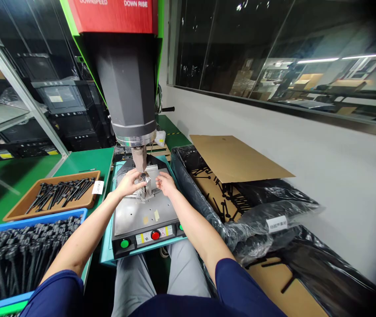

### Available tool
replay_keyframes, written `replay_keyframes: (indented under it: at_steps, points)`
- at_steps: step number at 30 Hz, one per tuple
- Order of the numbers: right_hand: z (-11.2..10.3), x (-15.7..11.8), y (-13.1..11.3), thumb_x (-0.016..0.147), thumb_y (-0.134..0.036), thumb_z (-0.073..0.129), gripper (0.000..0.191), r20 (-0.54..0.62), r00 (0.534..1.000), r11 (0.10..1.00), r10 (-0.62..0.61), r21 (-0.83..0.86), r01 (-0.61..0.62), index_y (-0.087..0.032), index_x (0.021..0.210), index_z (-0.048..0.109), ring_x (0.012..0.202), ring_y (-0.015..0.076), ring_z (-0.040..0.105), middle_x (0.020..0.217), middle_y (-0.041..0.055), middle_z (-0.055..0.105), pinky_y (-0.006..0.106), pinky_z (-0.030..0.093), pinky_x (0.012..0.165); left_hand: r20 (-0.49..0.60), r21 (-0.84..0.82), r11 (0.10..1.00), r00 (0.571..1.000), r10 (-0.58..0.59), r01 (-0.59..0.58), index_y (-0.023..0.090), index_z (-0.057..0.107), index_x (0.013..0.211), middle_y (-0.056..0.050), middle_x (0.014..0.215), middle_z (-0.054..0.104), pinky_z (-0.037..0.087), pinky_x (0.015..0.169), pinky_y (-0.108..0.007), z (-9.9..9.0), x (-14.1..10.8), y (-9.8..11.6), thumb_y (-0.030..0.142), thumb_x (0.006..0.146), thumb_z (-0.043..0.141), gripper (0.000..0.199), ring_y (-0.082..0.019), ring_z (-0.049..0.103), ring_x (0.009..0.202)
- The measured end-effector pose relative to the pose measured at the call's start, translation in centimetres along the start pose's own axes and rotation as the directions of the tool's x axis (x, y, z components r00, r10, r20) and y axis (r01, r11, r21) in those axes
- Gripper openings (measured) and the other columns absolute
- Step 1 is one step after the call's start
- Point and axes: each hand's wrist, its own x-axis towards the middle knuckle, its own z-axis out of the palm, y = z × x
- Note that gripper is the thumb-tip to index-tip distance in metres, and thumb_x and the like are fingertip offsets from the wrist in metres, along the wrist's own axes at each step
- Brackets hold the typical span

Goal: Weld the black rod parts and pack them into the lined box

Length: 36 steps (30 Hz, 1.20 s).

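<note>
My left hand (131, 183) is at the metal fixture (147, 192) under the machine's horn (139, 159). Its thumb and fingers close around a small dark piece (143, 177) at the top of the fixture, too small to name. My right hand (165, 183) hovers just right of the fixture with fingers curled and thumb against them; whatever they may hold is hidden. Both hands are above the machine's steel base plate (141, 215). The grey machine head (126, 83) hangs directly over the fixture.
A green button (124, 243) and a red button (155, 235) line the base's front. At left are a brown tray (22, 211) and a blue bin (83, 215) with black bolt-like parts. At right, a bag-lined box (191, 189) holds black parts under a cardboard sheet (237, 158).
</note>
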Motion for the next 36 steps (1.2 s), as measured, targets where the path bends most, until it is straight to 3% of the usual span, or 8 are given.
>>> replay_keyframes:
  at_steps: [6,17,22,24,26,29,32,36]
  points:
    - [-0.2,0.0,0.2,0.083,-0.013,0.06,0.032,-0.012,1.0,1.0,-0.006,0.024,0.006,-0.019,0.113,0.051,0.04,0.0071,0.05,0.059,-0.0059,0.06,0.015,0.039,0.037,0.031,0.011,0.999,0.999,0.039,-0.04,0.02,0.062,0.122,-0.013,0.125,0.062,0.041,0.104,-0.044,0.5,-0.4,-0.5,0.054,0.085,0.059,0.05,-0.028,0.055,0.12]
    - [-1.9,-0.6,0.4,0.086,-0.018,0.056,0.024,-0.126,0.992,0.999,-0.012,0.041,0.017,-0.019,0.109,0.05,0.04,0.0071,0.048,0.057,-0.006,0.058,0.015,0.037,0.038,0.006,0.028,1.0,1.0,-0.005,0.004,0.017,0.063,0.119,-0.014,0.122,0.062,0.044,0.103,-0.044,0.0,-0.7,0.0,0.055,0.084,0.059,0.051,-0.028,0.055,0.119]
    - [-5.4,-2.5,1.4,0.08,-0.024,0.06,0.036,-0.152,0.958,0.964,-0.244,-0.149,0.222,-0.017,0.115,0.052,0.048,0.0096,0.052,0.067,-0.0031,0.061,0.019,0.041,0.044,-0.116,-0.064,0.985,0.979,-0.168,0.162,0.02,0.064,0.119,-0.012,0.132,0.06,0.037,0.111,-0.049,-1.7,-2.9,1.1,0.056,0.083,0.06,0.051,-0.029,0.05,0.129]
    - [-7.9,-3.8,2.5,0.08,-0.027,0.059,0.038,-0.151,0.899,0.87,-0.411,-0.361,0.336,-0.017,0.116,0.055,0.059,0.0131,0.058,0.077,0.0011,0.065,0.025,0.048,0.055,-0.206,-0.146,0.96,0.942,-0.264,0.238,0.021,0.064,0.118,-0.01,0.132,0.061,0.037,0.112,-0.049,-2.1,-5.1,1.7,0.054,0.085,0.059,0.048,-0.027,0.051,0.129]
    - [-10.7,-5.3,4.0,0.081,-0.029,0.056,0.037,-0.118,0.816,0.696,-0.566,-0.599,0.396,-0.017,0.116,0.058,0.08,0.0189,0.063,0.091,0.0071,0.068,0.033,0.052,0.074,-0.299,-0.24,0.913,0.869,-0.394,0.331,0.02,0.065,0.116,-0.01,0.13,0.062,0.04,0.11,-0.048,-1.7,-8.1,2.5,0.051,0.086,0.057,0.044,-0.026,0.054,0.125]
    - [-14.8,-7.7,7.2,0.083,-0.03,0.053,0.038,0.003,0.719,0.389,-0.695,-0.84,0.38,-0.017,0.118,0.061,0.114,0.0276,0.056,0.116,0.015,0.064,0.047,0.041,0.101,-0.366,-0.36,0.773,0.683,-0.632,0.522,0.018,0.064,0.117,-0.012,0.125,0.064,0.046,0.104,-0.047,0.7,-13.6,3.4,0.05,0.087,0.056,0.045,-0.027,0.059,0.117]
    - [-17.9,-9.5,10.6,0.084,-0.035,0.053,0.048,0.074,0.748,0.261,-0.659,-0.911,0.32,-0.016,0.128,0.057,0.126,0.0311,0.048,0.131,0.0181,0.055,0.051,0.035,0.108,-0.369,-0.35,0.659,0.548,-0.751,0.666,0.018,0.059,0.127,-0.014,0.131,0.058,0.044,0.106,-0.049,4.3,-19.1,4.0,0.052,0.085,0.056,0.053,-0.03,0.055,0.122]
    - [-20.3,-10.4,13.1,0.09,-0.041,0.047,0.06,0.132,0.846,0.293,-0.516,-0.901,0.32,-0.018,0.144,0.042,0.134,0.0284,0.043,0.142,0.0164,0.047,0.046,0.036,0.11,-0.252,-0.277,0.616,0.563,-0.787,0.737,0.018,0.047,0.14,-0.016,0.142,0.048,0.035,0.113,-0.052,8.4,-24.3,3.9,0.052,0.078,0.064,0.072,-0.034,0.044,0.134]
